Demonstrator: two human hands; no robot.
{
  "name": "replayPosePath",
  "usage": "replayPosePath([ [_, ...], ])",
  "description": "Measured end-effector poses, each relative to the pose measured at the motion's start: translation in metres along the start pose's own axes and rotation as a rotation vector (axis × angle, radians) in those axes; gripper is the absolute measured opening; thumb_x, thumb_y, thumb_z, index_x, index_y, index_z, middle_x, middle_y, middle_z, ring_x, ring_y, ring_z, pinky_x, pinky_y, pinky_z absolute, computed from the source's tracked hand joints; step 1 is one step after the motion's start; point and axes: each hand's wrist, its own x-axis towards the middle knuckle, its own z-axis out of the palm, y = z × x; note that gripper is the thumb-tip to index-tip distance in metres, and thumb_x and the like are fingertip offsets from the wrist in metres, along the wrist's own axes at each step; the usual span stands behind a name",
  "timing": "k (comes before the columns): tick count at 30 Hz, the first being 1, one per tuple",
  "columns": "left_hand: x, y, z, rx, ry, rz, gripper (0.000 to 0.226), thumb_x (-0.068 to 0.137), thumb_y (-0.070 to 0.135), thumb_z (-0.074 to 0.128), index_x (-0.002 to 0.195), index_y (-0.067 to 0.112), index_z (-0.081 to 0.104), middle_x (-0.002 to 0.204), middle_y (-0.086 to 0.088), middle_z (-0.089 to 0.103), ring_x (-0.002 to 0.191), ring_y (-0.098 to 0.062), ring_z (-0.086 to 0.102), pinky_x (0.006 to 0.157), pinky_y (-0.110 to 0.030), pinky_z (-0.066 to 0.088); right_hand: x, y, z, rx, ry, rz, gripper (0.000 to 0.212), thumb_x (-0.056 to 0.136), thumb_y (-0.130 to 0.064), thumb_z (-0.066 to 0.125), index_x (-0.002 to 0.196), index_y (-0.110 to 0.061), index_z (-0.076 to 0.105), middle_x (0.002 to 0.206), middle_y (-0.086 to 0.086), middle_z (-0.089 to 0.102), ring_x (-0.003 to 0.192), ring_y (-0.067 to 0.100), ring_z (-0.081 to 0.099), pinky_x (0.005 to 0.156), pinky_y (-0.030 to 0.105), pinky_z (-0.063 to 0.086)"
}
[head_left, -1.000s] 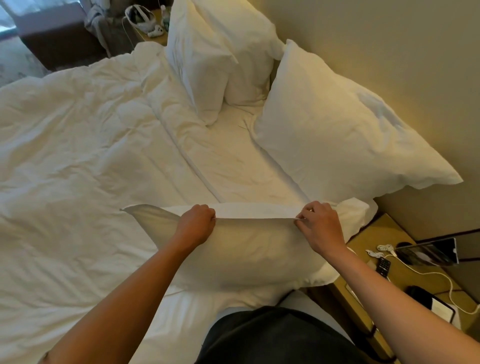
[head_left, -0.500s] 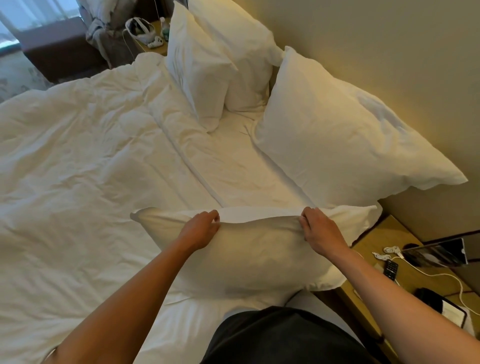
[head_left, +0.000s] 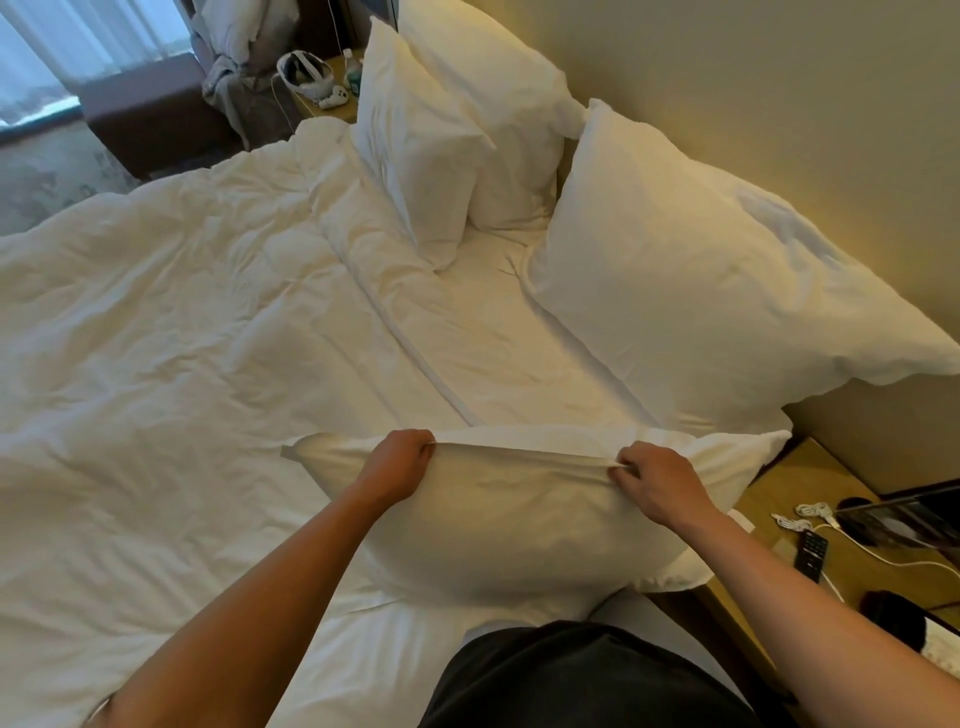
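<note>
Duvet (head_left: 182, 338) took up the left side, white and rumpled, spread right across the bed. Moving in, the left hand (head_left: 400, 462) was curled into a fist on the top edge of the pillow (head_left: 519, 525), fingers bunched round the fabric. Way up behind it, two more pillows (head_left: 431, 156) stood propped at the far end of the bed. Back to the action: the held pillow sat at the near edge of the bed, right in front of the person, standing on its long side, its top seam pulled taut between the two grips. Then the right hand (head_left: 657, 480), fingers and thumb pinching that same top edge, a small fold of cloth drawn up in the pinch. The hands were well apart along the seam. Beyond the right one, a large pillow (head_left: 701, 291) leaned against the wall. Far right, the bedside desk (head_left: 769, 493) stood just beside the held pillow's corner, carrying a black remote (head_left: 810, 555), a coiled white cable (head_left: 810, 512) and a dark screen (head_left: 914, 514).
</note>
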Motion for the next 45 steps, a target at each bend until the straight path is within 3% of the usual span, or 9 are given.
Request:
replayPosePath([
  [4, 0.004, 0.006, -0.013, -0.027, 0.057, -0.014, 0.029, 0.104, 0.022, 0.043, 0.091, 0.022, 0.068, 0.089, 0.000, 0.070, 0.080, -0.021, 0.064, 0.075, -0.036, 0.055, 0.004, -0.009, -0.013, 0.187, 0.116, 0.033, 0.032, 0.105, -0.029, 0.054, 0.075, -0.019, 0.049, 0.070, -0.003, 0.060, 0.058, 0.017, 0.061, 0.062, 0.040, 0.051],
  [6, 0.008, 0.013, -0.023, -0.021, 0.093, -0.012, 0.028, 0.104, 0.023, 0.043, 0.092, 0.023, 0.069, 0.089, 0.001, 0.070, 0.081, -0.021, 0.064, 0.074, -0.036, 0.055, 0.007, -0.015, -0.026, 0.225, 0.175, 0.023, 0.032, 0.105, -0.026, 0.054, 0.076, -0.016, 0.048, 0.070, -0.002, 0.058, 0.061, 0.018, 0.058, 0.061, 0.041, 0.047],
  [9, 0.018, 0.025, -0.041, 0.022, 0.133, -0.011, 0.028, 0.103, 0.025, 0.043, 0.093, 0.026, 0.070, 0.089, 0.002, 0.071, 0.083, -0.022, 0.066, 0.073, -0.037, 0.057, 0.011, -0.017, -0.045, 0.247, 0.230, 0.003, 0.031, 0.104, -0.024, 0.057, 0.074, -0.015, 0.051, 0.069, -0.002, 0.058, 0.067, 0.023, 0.055, 0.060, 0.039, 0.040],
  [13, 0.043, 0.056, -0.075, 0.071, 0.229, 0.069, 0.025, 0.102, 0.030, 0.045, 0.096, 0.029, 0.069, 0.095, 0.002, 0.072, 0.086, -0.024, 0.066, 0.070, -0.036, 0.054, 0.012, -0.012, -0.079, 0.331, 0.359, 0.009, 0.033, 0.103, -0.024, 0.060, 0.070, -0.023, 0.055, 0.067, -0.008, 0.058, 0.064, 0.016, 0.054, 0.058, 0.032, 0.036],
  [21, 0.109, 0.143, -0.136, 0.083, 0.446, 0.299, 0.024, 0.102, 0.027, 0.047, 0.105, 0.025, 0.071, 0.104, -0.001, 0.073, 0.095, -0.026, 0.066, 0.074, -0.034, 0.049, 0.010, 0.010, -0.153, 0.355, 0.609, 0.051, 0.028, 0.104, -0.026, 0.060, 0.079, -0.017, 0.069, 0.074, -0.001, 0.068, 0.069, 0.019, 0.060, 0.064, 0.038, 0.046],
  [24, 0.125, 0.157, -0.129, 0.108, 0.424, 0.337, 0.025, 0.103, 0.026, 0.047, 0.105, 0.022, 0.072, 0.102, -0.003, 0.072, 0.096, -0.026, 0.064, 0.074, -0.032, 0.043, 0.005, 0.019, -0.154, 0.368, 0.610, 0.085, 0.031, 0.104, -0.025, 0.060, 0.075, -0.018, 0.067, 0.069, -0.001, 0.065, 0.066, 0.016, 0.059, 0.062, 0.040, 0.045],
  [29, 0.136, 0.155, -0.104, 0.112, 0.364, 0.298, 0.028, 0.102, 0.023, 0.045, 0.106, 0.021, 0.073, 0.103, -0.004, 0.070, 0.098, -0.026, 0.063, 0.079, -0.038, 0.049, -0.002, 0.024, -0.125, 0.394, 0.531, 0.153, 0.032, 0.103, -0.028, 0.061, 0.074, -0.019, 0.068, 0.065, -0.005, 0.064, 0.064, 0.009, 0.059, 0.060, 0.038, 0.044],
  [35, 0.145, 0.141, -0.096, 0.143, 0.302, 0.260, 0.029, 0.103, 0.024, 0.045, 0.108, 0.023, 0.073, 0.105, -0.003, 0.071, 0.097, -0.025, 0.063, 0.077, -0.038, 0.052, 0.008, 0.018, -0.102, 0.426, 0.448, 0.186, 0.034, 0.101, -0.027, 0.064, 0.070, -0.015, 0.066, 0.061, -0.001, 0.062, 0.062, 0.016, 0.060, 0.062, 0.041, 0.048],
  [45, 0.196, 0.172, -0.133, 0.200, 0.383, 0.293, 0.031, 0.104, 0.024, 0.044, 0.108, 0.020, 0.074, 0.107, -0.004, 0.073, 0.098, -0.026, 0.065, 0.075, -0.036, 0.051, 0.037, 0.008, -0.126, 0.548, 0.481, 0.219, 0.033, 0.100, -0.029, 0.066, 0.068, -0.019, 0.065, 0.063, -0.002, 0.065, 0.064, 0.012, 0.061, 0.059, 0.029, 0.042],
])
